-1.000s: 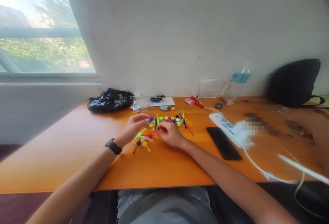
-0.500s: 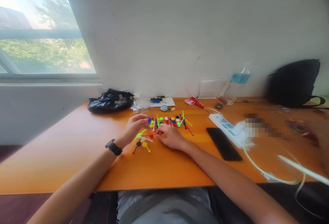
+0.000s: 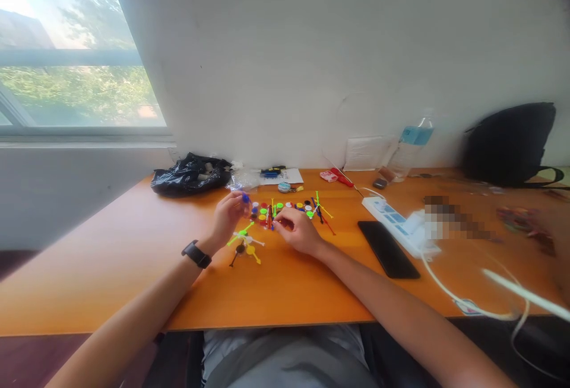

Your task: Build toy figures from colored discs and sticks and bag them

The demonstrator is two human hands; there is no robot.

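Note:
My left hand, with a black watch on its wrist, pinches a blue disc between thumb and fingers, lifted above the table. My right hand rests on the table, its fingertips closed on a thin blue plastic stick at the edge of the pile. Around the fingertips lie several small coloured discs and thin sticks. Nearer to me, green, white, black and yellow disc-and-stick pieces lie in a cluster, among them a yellow one. My right hand hides part of the pile.
A black phone and a white power strip with cables lie on the right. Toward the wall are a black plastic bag, a red-handled screwdriver, a tape measure and a water bottle. A black backpack stands far right.
My left hand has drawn back left from the pile, lifting the blue disc. My right fingertips have shifted slightly up to the blue stick. The red disc and stick before them no longer show there.

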